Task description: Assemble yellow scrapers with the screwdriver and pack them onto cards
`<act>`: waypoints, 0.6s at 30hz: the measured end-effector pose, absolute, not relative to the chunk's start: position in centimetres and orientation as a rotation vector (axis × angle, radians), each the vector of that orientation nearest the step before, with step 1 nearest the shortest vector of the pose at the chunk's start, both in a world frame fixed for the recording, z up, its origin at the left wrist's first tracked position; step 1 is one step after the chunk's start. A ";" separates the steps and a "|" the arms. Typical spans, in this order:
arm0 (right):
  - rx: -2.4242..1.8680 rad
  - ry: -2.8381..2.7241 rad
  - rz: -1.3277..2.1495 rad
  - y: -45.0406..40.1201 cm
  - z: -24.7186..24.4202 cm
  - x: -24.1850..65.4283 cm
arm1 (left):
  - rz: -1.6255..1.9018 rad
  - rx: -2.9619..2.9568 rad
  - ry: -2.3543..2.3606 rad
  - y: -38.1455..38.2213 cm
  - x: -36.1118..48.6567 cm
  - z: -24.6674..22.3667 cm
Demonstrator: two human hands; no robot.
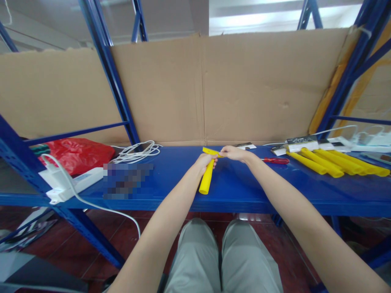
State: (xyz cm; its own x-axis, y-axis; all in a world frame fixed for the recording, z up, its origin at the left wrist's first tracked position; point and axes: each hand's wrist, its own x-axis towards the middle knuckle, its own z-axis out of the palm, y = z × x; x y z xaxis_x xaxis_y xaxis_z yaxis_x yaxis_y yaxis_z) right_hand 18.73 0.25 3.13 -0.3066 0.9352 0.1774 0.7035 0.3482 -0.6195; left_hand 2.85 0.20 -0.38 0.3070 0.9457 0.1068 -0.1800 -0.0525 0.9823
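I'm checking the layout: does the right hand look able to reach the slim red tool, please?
Probably yes: the slim red tool lies uncovered close to the right hand, though its fingers hold the yellow plastic piece.

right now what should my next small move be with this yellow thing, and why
Probably brace the yellow tool with your left hand and adjust only with your right hand: the left grips near the crosspiece, while the right's fingers meet its right end.

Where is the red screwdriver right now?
In the head view, the red screwdriver lies on the blue shelf, right of the right hand and just left of the yellow-handled row.
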 end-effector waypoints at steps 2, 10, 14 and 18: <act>-1.422 -2.068 0.585 0.2 3.0 18.5 | 1.104 1.277 0.811 0.2 2.8 -0.3; -1.337 -1.889 0.700 0.2 2.7 18.1 | 1.092 1.266 0.844 0.4 2.7 -0.1; -1.270 -1.765 0.998 0.1 2.6 18.2 | 1.098 1.268 0.831 0.2 2.8 0.0; -1.192 -1.676 1.145 0.3 2.4 18.3 | 1.108 1.277 0.803 -0.1 2.8 0.1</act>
State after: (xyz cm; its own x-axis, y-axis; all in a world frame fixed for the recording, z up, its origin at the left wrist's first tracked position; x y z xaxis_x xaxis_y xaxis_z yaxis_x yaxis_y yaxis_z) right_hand 18.26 0.32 2.36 -0.2682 0.9597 0.0842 0.2700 0.1588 -0.9497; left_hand 2.83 -0.07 0.07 0.3075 0.9447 0.1137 -0.1862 -0.0575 0.9808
